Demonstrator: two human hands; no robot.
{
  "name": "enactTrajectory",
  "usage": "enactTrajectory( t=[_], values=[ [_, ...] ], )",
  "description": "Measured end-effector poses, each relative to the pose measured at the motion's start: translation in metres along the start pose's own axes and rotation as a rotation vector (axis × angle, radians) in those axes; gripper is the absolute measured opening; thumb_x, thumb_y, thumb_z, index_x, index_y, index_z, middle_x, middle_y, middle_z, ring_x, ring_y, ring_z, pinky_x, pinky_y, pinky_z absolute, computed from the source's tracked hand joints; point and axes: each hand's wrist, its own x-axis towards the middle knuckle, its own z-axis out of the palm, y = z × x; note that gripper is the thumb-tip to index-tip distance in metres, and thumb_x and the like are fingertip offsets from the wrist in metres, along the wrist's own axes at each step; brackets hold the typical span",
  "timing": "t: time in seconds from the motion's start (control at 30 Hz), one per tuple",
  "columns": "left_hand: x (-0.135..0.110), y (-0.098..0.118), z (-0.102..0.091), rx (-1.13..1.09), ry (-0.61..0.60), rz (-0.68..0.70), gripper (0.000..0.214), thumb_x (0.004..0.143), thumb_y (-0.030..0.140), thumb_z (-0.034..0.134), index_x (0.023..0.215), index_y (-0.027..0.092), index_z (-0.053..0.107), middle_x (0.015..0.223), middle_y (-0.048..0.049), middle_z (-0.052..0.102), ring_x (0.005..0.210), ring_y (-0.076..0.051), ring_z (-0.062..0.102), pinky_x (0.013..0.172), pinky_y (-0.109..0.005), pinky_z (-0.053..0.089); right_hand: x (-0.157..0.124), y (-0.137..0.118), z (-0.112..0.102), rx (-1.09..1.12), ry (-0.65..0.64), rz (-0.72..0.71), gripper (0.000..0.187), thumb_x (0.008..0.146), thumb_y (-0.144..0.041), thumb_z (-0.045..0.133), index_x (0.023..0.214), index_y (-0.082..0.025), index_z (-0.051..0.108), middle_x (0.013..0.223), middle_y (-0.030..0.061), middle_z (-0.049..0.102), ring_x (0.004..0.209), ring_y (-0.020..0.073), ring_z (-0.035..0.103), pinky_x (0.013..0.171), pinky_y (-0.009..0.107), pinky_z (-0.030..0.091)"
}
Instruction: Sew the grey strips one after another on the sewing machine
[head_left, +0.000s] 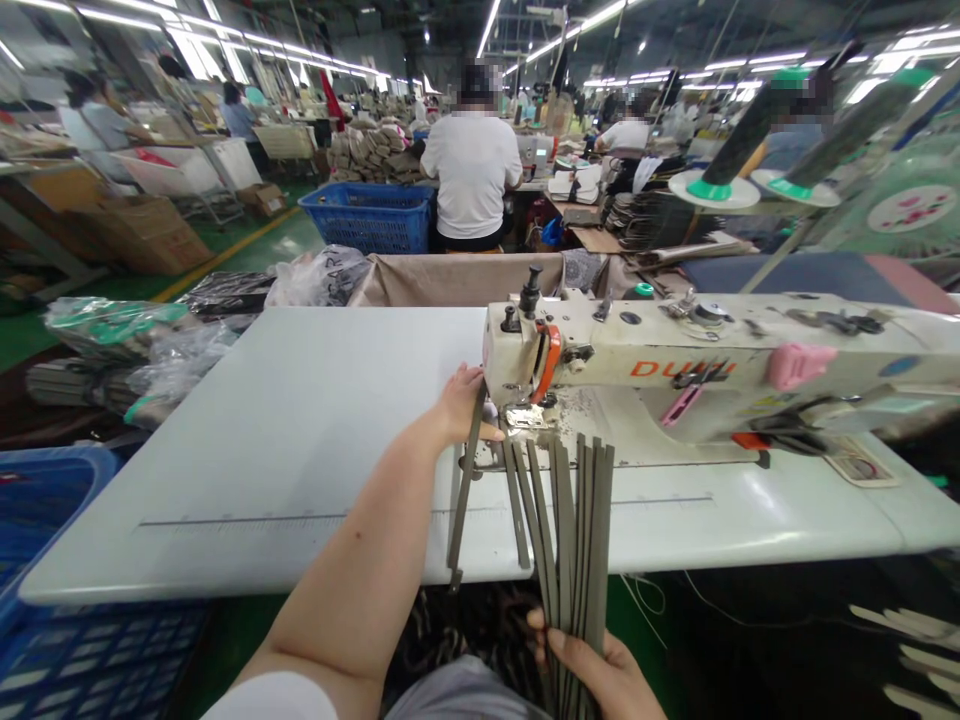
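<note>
My left hand (456, 408) is stretched out beside the needle end of the sewing machine (600, 350). Its thumb points right, spread from the fingers, whose tips are partly hidden by the machine head. A narrow grey-brown strip (465, 490) lies across this hand and runs down to the table's front edge. Low in front of the table, my right hand (596, 665) is closed round a bundle of similar strips (581, 540). Their upper ends fan out over the tabletop, just short of the metal needle plate (525, 416). One shorter-looking strip (516, 505) lies left of the bundle.
The white table (300, 400) carries a printed ruler line. Blue baskets (52, 500) stand at the left, near plastic-wrapped bundles (112, 320). Thread cones (750, 140) rise at the back right. Beyond a cloth-lined bin (465, 280), a co-worker (476, 165) sits facing away.
</note>
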Motion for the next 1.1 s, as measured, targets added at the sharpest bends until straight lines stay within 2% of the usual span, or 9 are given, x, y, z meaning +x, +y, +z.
enactTrajectory(
  t=[0.07, 0.13, 0.27, 0.4, 0.53, 0.7, 0.8, 0.93, 1.1],
  values=[
    [0.000, 0.003, -0.001, 0.029, -0.023, -0.030, 0.112, 0.052, 0.035, 0.107, 0.154, 0.017, 0.065, 0.167, -0.0239, 0.058, 0.165, -0.055, 0.042, 0.135, -0.075, 0.039, 0.001, 0.005, -0.005, -0.127, 0.011, -0.066, 0.066, 0.053, -0.072, 0.109, 0.091, -0.019, 0.098, 0.090, 0.0125, 0.092, 0.089, 0.0303, 0.082, 0.087, 0.035, 0.066],
    [0.000, 0.006, -0.001, 0.042, -0.026, -0.048, 0.110, 0.053, 0.037, 0.107, 0.153, 0.016, 0.066, 0.169, -0.0237, 0.056, 0.167, -0.054, 0.041, 0.138, -0.073, 0.038, 0.001, 0.008, -0.005, -0.195, 0.062, -0.150, 0.064, 0.055, -0.076, 0.105, 0.089, -0.022, 0.098, 0.096, 0.0136, 0.093, 0.099, 0.0375, 0.084, 0.098, 0.043, 0.066],
    [0.000, 0.009, -0.002, 0.051, -0.024, -0.055, 0.113, 0.052, 0.039, 0.107, 0.155, 0.016, 0.066, 0.168, -0.0219, 0.057, 0.165, -0.053, 0.043, 0.138, -0.070, 0.040, -0.004, 0.009, 0.004, -0.192, 0.124, -0.221, 0.066, 0.054, -0.077, 0.105, 0.093, -0.024, 0.098, 0.100, 0.0151, 0.094, 0.109, 0.0432, 0.085, 0.111, 0.052, 0.063],
    [0.000, 0.009, -0.002, 0.102, -0.043, -0.030, 0.106, 0.054, 0.037, 0.105, 0.152, 0.018, 0.070, 0.168, -0.0199, 0.059, 0.167, -0.052, 0.041, 0.141, -0.070, 0.035, -0.006, 0.009, 0.007, -0.176, 0.157, -0.263, 0.066, 0.055, -0.077, 0.104, 0.092, -0.023, 0.097, 0.096, 0.0138, 0.093, 0.101, 0.0394, 0.084, 0.103, 0.047, 0.065],
    [0.001, 0.010, -0.002, 0.104, -0.056, -0.026, 0.094, 0.055, 0.036, 0.104, 0.143, 0.023, 0.075, 0.166, -0.0162, 0.062, 0.165, -0.052, 0.042, 0.138, -0.074, 0.036, -0.006, 0.007, 0.006, -0.151, 0.171, -0.266, 0.063, 0.058, -0.075, 0.105, 0.091, -0.021, 0.096, 0.084, 0.0096, 0.087, 0.083, 0.0312, 0.078, 0.084, 0.039, 0.065],
    [-0.003, 0.014, -0.002, -0.010, -0.033, -0.062, 0.097, 0.052, 0.031, 0.105, 0.143, 0.019, 0.073, 0.158, -0.0161, 0.067, 0.157, -0.048, 0.053, 0.137, -0.065, 0.041, -0.009, 0.004, 0.007, -0.134, 0.151, -0.226, 0.060, 0.057, -0.076, 0.105, 0.073, -0.020, 0.089, 0.067, 0.0039, 0.076, 0.068, 0.0228, 0.066, 0.070, 0.033, 0.056],
    [-0.006, 0.011, -0.002, -0.089, -0.015, -0.017, 0.092, 0.055, 0.029, 0.104, 0.141, 0.022, 0.074, 0.154, -0.0125, 0.070, 0.154, -0.044, 0.057, 0.136, -0.063, 0.043, -0.009, 0.003, 0.009, -0.119, 0.151, -0.207, 0.062, 0.056, -0.077, 0.106, 0.061, -0.021, 0.080, 0.063, 0.0036, 0.074, 0.063, 0.0214, 0.064, 0.067, 0.033, 0.055],
    [-0.004, 0.005, -0.002, -0.086, 0.028, -0.015, 0.101, 0.054, 0.029, 0.103, 0.148, 0.025, 0.069, 0.159, -0.0127, 0.067, 0.158, -0.044, 0.054, 0.138, -0.063, 0.039, -0.009, 0.002, 0.010, -0.109, 0.156, -0.191, 0.065, 0.054, -0.080, 0.105, 0.064, -0.021, 0.080, 0.061, 0.0039, 0.074, 0.060, 0.0219, 0.064, 0.065, 0.034, 0.055],
    [0.002, 0.006, -0.007, 0.002, 0.005, 0.033, 0.074, 0.062, 0.033, 0.099, 0.131, 0.021, 0.076, 0.145, -0.0122, 0.076, 0.147, -0.042, 0.065, 0.144, -0.059, 0.031, -0.009, -0.001, 0.010, -0.153, 0.158, -0.217, 0.069, 0.053, -0.084, 0.103, 0.060, -0.021, 0.075, 0.058, 0.0036, 0.071, 0.057, 0.0210, 0.061, 0.062, 0.034, 0.052]
  ],
)
